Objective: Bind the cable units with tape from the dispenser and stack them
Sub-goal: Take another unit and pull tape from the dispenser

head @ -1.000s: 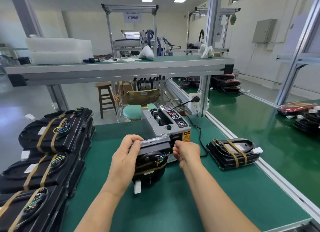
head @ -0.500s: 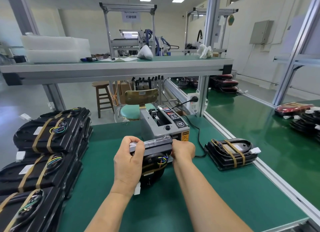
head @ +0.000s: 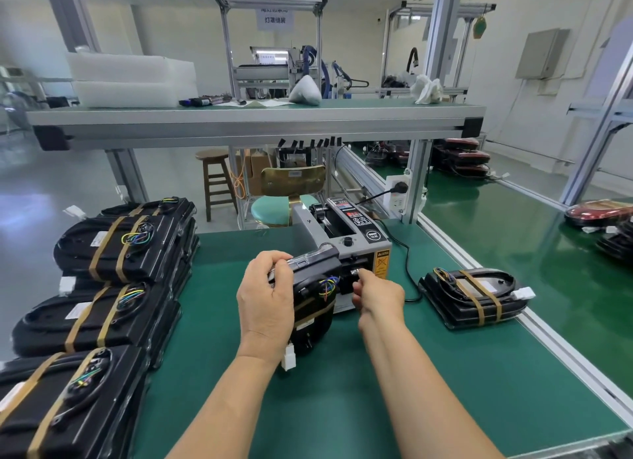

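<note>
Evidently much is done: bound stacks [head: 113,249] are ranged along the counter's [head: 342,407] left, and a lone unit [head: 472,294], taped, lies at the right. A held unit [head: 313,297], upright against the dispenser's [head: 346,232] front, is gripped by the left hand [head: 265,301]; one band is seen on it. The right hand [head: 378,296] is curled at the outlet; whether tape is pinched cannot be told. More binding and stacking are judged left.

Black cable units [head: 116,246], tan tape bands [head: 102,249], green table [head: 342,407].
</note>
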{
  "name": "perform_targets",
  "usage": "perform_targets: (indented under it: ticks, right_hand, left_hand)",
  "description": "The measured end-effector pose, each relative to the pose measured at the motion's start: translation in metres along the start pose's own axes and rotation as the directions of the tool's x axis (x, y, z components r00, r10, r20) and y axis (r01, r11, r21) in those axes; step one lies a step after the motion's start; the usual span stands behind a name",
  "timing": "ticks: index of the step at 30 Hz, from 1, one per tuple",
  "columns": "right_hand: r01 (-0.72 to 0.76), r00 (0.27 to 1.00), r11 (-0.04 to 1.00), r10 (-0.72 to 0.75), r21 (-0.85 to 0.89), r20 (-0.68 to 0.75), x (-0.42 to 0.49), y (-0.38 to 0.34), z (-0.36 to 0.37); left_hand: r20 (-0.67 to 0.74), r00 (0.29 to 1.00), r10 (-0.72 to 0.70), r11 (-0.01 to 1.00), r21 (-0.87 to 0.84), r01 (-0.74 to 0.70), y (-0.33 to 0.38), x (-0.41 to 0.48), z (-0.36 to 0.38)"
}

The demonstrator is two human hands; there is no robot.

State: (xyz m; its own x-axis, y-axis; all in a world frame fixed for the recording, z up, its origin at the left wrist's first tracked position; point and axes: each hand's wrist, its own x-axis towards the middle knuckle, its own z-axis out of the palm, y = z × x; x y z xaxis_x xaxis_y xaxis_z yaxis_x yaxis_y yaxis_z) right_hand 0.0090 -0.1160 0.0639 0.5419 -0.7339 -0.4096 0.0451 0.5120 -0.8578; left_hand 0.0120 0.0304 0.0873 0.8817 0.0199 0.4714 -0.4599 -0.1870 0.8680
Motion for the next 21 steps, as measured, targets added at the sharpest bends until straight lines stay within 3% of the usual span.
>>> perform_targets:
  ticks: [7,12,21]
  right_hand:
    - [-0.068,0.984,0.963,0.021,0.262,0.178,-0.040,-0.018,-0.020]
    - [-0.040,0.956,0.973,-0.028,0.225,0.292,-0.067,-0.026,-0.015]
    - [-0.033,0.947,0.988,-0.018,0.153,0.321,-0.076,-0.023,-0.011]
  left_hand:
    - [-0.027,0.999,-0.043,0.999,-0.021,0.042,-0.002,-0.002,0.000]
    - [-0.024,1.000,-0.009,1.000,0.009,0.009,0.002,-0.002,0.007]
    - [0.007,1.000,-0.029,1.000,0.001,0.029,0.001,0.002,0.007]
